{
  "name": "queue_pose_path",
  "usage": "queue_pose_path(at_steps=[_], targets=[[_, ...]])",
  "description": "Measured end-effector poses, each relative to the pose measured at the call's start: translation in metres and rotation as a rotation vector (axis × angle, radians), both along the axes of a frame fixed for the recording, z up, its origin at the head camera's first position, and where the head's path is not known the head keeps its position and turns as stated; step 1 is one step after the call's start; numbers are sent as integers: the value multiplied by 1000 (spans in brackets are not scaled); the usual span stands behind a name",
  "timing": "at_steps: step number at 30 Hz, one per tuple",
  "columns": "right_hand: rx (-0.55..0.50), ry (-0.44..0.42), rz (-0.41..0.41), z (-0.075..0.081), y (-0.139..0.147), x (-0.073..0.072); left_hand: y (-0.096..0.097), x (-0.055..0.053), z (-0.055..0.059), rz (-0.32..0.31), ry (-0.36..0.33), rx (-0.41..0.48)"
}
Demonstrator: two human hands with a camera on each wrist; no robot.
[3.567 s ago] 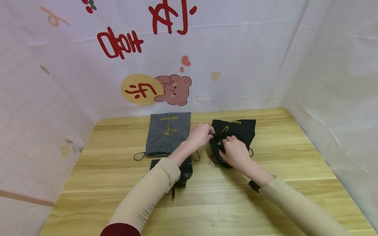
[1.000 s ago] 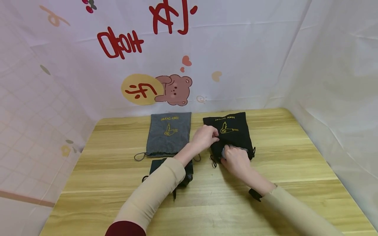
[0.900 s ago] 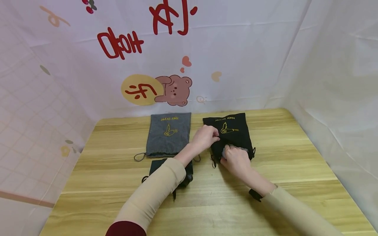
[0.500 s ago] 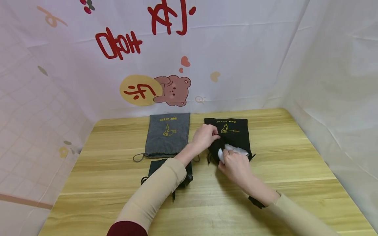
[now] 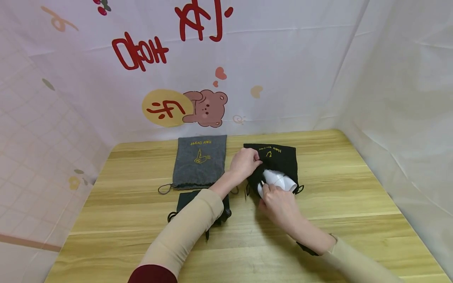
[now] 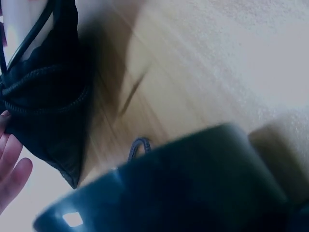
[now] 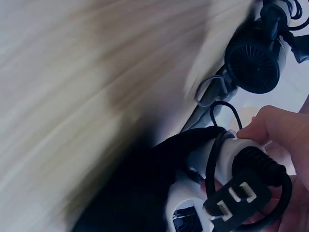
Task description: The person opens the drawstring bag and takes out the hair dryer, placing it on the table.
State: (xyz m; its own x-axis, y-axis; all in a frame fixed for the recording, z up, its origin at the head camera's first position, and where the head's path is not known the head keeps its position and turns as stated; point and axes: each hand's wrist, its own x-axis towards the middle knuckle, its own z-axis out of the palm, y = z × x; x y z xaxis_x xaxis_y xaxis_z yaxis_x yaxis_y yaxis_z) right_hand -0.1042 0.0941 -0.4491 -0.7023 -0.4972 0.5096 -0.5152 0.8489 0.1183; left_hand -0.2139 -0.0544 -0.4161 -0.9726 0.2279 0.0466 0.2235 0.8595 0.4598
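At the right of the head view lies a black drawstring bag (image 5: 286, 163) with yellow hair dryer print. A white hair dryer (image 5: 279, 180) sticks partly out of its mouth; the rest is hidden inside. My left hand (image 5: 245, 163) pinches the bag's upper cloth, and some of its fingers (image 6: 10, 159) show beside the bag in the left wrist view. My right hand (image 5: 281, 202) grips the dryer's white handle (image 7: 227, 157) at the bag mouth. A black cord loops by this hand, with a black plug (image 7: 236, 200) hanging in front of the dryer.
A grey drawstring bag (image 5: 200, 169) lies flat at the back, left of the left hand. Nearer, a black bag (image 5: 187, 196) is partly covered by the left forearm. A dark hair dryer (image 7: 253, 67) shows in the right wrist view. White printed cloth surrounds the wooden table (image 5: 354, 188).
The right hand has drawn the white hair dryer further out toward the person, exposing more of its body. The left hand stays at the bag, whose front cloth has folded back.
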Motion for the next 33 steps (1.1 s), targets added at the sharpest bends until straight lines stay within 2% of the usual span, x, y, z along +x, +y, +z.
queue_pose_path(at_steps=[4, 8, 13, 18, 26, 33], targets=[[6, -34, 16, 0, 5, -4, -7, -3, 2, 8, -13, 5], [12, -80, 26, -4, 14, -16, -14, -7, 6, 27, -6, 11], [-11, -202, 11, -11, 23, -33, -17, -7, 10, 24, -20, -3], [-28, -303, -15, -15, 26, -42, -16, -5, 8, -7, -45, -36], [-34, -330, -33, -16, 24, -46, -16, -1, 13, -58, -130, -71], [-101, -310, 4, -9, 28, -39, -15, -2, 12, -59, -93, -86]])
